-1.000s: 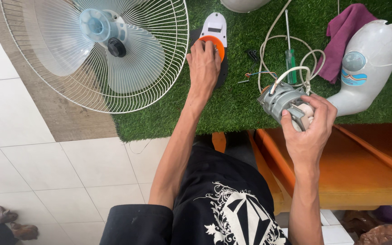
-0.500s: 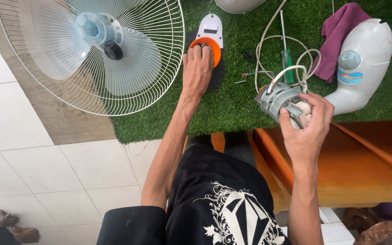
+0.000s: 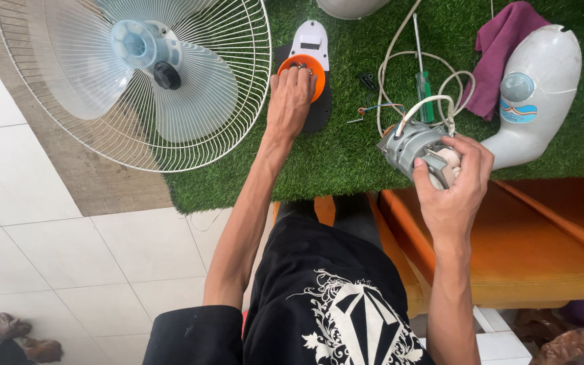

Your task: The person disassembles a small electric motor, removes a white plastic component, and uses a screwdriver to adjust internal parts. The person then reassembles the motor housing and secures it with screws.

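Two hands: right (image 3: 455, 181) grips ribbed metal motor (image 3: 411, 147); left (image 3: 290, 98) touches round orange dish (image 3: 297, 67).

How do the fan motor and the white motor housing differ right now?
The fan motor is bare grey metal, gripped in the right hand; the white motor housing is smooth plastic, lying untouched on the green turf. The motor is smaller and trails white cable; the housing shows none. Both sit right of the left hand.

Black short-sleeved shirt, white ornate print
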